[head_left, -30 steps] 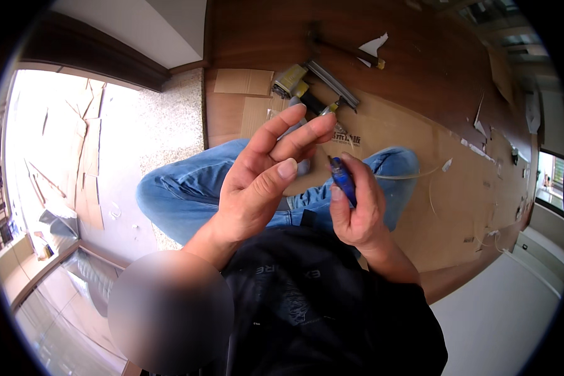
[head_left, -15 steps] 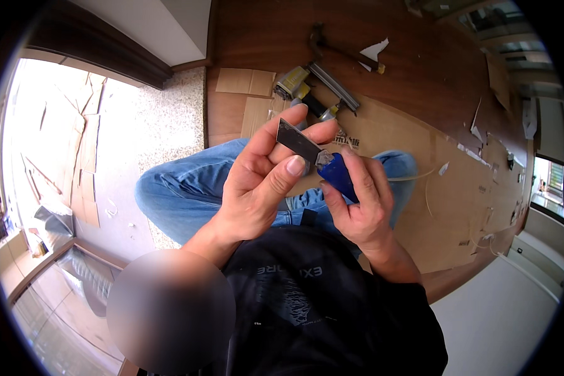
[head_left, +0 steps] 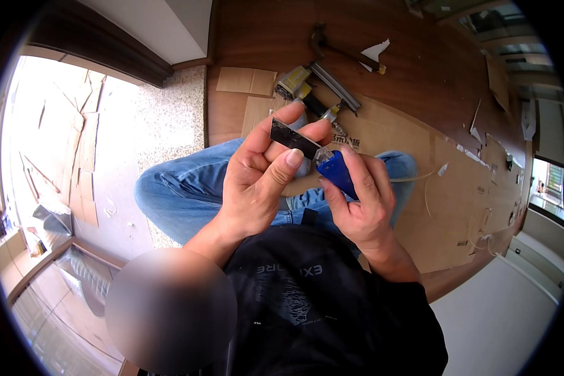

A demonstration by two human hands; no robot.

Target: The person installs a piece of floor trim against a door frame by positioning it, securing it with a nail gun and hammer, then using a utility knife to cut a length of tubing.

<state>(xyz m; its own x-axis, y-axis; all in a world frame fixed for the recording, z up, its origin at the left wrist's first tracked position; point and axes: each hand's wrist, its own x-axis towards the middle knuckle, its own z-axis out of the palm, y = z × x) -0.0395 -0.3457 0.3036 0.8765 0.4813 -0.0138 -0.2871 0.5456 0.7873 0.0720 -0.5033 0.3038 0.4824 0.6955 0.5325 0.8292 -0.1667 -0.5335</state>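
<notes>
A blue-handled tool (head_left: 335, 173) with a flat dark blade (head_left: 289, 138) is held in front of my lap. My right hand (head_left: 363, 200) grips the blue handle, thumb on its lower side. My left hand (head_left: 257, 188) holds the blade at its fingers, thumb against the lower edge and fingertips partly hidden behind it. A scuffed, pale metal fitting joins blade and handle. My legs in blue jeans are crossed beneath both hands.
A nail gun (head_left: 294, 84), a hammer (head_left: 344, 53) and torn white scraps (head_left: 376, 49) lie on the wood floor. Cardboard (head_left: 451, 207) covers the floor at right, crossed by a thin hose. A speckled stone threshold (head_left: 175, 106) and bright doorway are at left.
My right hand has turned the tool, so its blade now lies across my left fingers, which have closed on it. In the last half second both hands shifted slightly left.
</notes>
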